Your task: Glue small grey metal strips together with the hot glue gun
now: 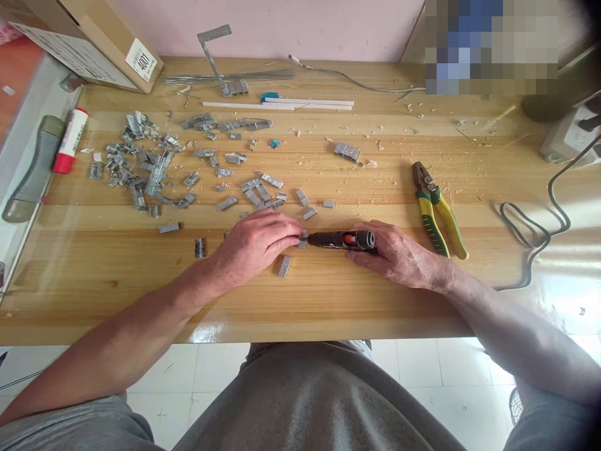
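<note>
My right hand [394, 254] is wrapped round a black drill-like tool [333, 240] with a red part near its back end. Its thin dark tip points left, at the fingertips of my left hand [263, 241]. Those fingers are closed, pressing a small grey block [303, 243] against the table under the tip. Much of this block is hidden by the fingers and tool. A loose grey block [284, 266] lies just in front of them. The exact kind of the tool is not plain from above.
Pliers [434, 213] lie right. Scattered grey pieces [141, 156] cover the left, beside a marker [70, 141]. White strips [282, 105], thin wires [263, 75] and a carton [94, 44] are at the back. A black cable [535, 250] loops on the right among wood shavings.
</note>
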`<state>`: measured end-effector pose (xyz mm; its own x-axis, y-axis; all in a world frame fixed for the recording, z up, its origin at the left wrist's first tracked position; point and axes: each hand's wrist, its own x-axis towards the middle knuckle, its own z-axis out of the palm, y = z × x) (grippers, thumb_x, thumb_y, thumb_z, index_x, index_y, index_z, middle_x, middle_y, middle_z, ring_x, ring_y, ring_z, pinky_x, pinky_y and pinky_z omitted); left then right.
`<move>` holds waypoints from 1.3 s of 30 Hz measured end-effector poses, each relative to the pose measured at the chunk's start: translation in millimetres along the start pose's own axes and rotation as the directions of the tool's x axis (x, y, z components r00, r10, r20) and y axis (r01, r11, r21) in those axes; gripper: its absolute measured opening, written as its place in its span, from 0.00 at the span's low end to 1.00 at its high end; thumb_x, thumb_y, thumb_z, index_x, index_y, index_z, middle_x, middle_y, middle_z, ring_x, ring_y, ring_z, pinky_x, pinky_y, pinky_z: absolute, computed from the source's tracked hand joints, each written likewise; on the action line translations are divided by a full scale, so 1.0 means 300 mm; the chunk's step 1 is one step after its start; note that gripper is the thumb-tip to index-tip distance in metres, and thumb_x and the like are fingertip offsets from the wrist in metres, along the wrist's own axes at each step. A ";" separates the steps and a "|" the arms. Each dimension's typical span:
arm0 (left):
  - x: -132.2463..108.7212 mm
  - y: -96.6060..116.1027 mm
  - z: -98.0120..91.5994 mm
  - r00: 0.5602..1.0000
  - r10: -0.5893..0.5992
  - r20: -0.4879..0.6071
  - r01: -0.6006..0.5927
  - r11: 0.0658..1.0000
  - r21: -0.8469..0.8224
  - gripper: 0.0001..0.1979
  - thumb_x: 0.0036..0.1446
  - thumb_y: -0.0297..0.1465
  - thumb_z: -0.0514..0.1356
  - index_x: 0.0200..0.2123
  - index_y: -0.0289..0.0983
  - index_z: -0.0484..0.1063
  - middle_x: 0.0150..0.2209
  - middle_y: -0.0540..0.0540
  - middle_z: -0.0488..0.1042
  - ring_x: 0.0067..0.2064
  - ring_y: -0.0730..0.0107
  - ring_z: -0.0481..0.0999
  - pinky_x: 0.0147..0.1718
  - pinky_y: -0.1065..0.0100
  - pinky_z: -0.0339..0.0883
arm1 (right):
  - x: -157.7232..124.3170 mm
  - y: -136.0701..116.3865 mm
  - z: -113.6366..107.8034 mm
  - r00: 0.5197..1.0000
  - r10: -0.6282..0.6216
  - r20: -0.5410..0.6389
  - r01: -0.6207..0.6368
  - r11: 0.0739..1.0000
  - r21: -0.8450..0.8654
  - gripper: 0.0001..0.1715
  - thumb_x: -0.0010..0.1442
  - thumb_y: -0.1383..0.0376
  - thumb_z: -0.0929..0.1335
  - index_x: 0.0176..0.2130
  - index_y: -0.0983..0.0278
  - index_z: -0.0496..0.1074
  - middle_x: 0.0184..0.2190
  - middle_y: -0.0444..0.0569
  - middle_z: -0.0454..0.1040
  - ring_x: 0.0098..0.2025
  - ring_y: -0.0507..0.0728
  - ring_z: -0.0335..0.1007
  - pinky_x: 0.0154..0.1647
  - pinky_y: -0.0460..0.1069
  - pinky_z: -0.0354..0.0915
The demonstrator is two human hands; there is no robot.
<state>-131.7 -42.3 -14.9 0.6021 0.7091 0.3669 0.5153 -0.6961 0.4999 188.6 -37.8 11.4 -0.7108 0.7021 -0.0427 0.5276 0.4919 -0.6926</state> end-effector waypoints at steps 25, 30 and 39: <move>-0.001 0.000 -0.003 1.000 -0.014 0.016 0.014 1.000 -0.006 0.05 0.75 0.30 0.64 0.49 0.40 0.81 0.49 0.45 0.88 0.48 0.62 0.86 0.53 0.58 0.79 | 0.012 -0.013 -0.020 0.995 0.087 0.055 -0.091 0.994 0.068 0.15 0.76 0.54 0.68 0.47 0.64 0.75 0.44 0.54 0.82 0.43 0.61 0.76 0.47 0.54 0.69; -0.002 -0.001 0.000 0.999 -0.028 0.023 0.028 1.000 0.001 0.06 0.76 0.31 0.63 0.49 0.40 0.82 0.48 0.45 0.88 0.47 0.62 0.86 0.52 0.57 0.79 | 0.011 -0.012 -0.024 0.996 0.074 0.053 -0.078 0.993 0.087 0.16 0.76 0.54 0.67 0.47 0.63 0.75 0.44 0.54 0.81 0.43 0.61 0.76 0.48 0.54 0.70; -0.004 -0.005 0.004 1.000 -0.020 0.017 0.020 1.000 0.003 0.05 0.76 0.31 0.63 0.48 0.41 0.81 0.48 0.45 0.88 0.48 0.62 0.86 0.54 0.57 0.78 | 0.010 -0.019 -0.031 0.994 0.091 0.058 -0.095 0.993 0.077 0.14 0.75 0.55 0.68 0.50 0.63 0.75 0.44 0.53 0.82 0.42 0.60 0.76 0.46 0.54 0.70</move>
<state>-132.5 -42.3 -17.0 0.6018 0.7212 0.3431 0.5292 -0.6819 0.5050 187.8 -33.8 21.8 -0.6858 0.7128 -0.1468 0.5554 0.3822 -0.7385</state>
